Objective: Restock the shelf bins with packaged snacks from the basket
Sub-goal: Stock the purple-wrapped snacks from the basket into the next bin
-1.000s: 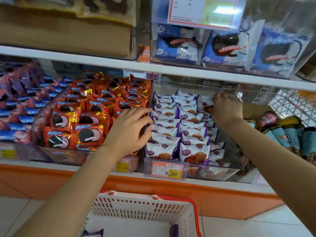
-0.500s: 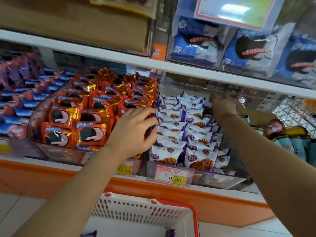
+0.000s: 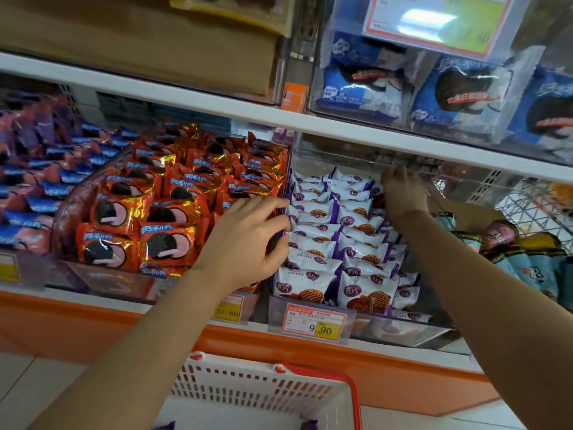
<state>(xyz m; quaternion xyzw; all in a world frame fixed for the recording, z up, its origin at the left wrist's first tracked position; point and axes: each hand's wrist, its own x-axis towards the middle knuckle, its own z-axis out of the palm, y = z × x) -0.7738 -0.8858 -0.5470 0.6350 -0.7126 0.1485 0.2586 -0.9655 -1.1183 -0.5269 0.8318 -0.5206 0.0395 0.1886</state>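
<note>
We are standing at the shelf (image 3: pixel 93 301) with both hands at the clear bin (image 3: pixel 403 332) of white and purple packets (image 3: pixel 313 252). The packets are lying in two overlapping columns from front to back, with a few more tucked along the right wall. We are holding our left hand (image 3: pixel 248 240) against the left edge of the left column, about halfway back. Its fingers (image 3: pixel 279 221) are bending and their tips are touching the packet edges, but we cannot tell whether they are pinching a packet or only pressing on it. Our right hand (image 3: pixel 403 193) is sitting at the far right corner of the same bin, just under the upper shelf (image 3: pixel 186 99). Its knuckles are facing us and its fingers are curling down out of sight behind the packets, so we cannot tell what, if anything, it is holding.

The basket (image 3: pixel 263 372) is sitting below the shelf in front of us, white with a red handle (image 3: pixel 355 398), and a purple wrapper corner (image 3: pixel 164 426) is showing at the bottom edge of the view. A price label (image 3: pixel 313 322) reading 9.90 is hanging on the front of the clear bin. Just left of it, orange packets (image 3: pixel 173 212) are filling the next bin, and blue and pink packets (image 3: pixel 34 181) are lying further left. On the upper shelf, blue and white packs (image 3: pixel 465 94) are standing behind a clear front, beside a cardboard box (image 3: pixel 139 41)
</note>
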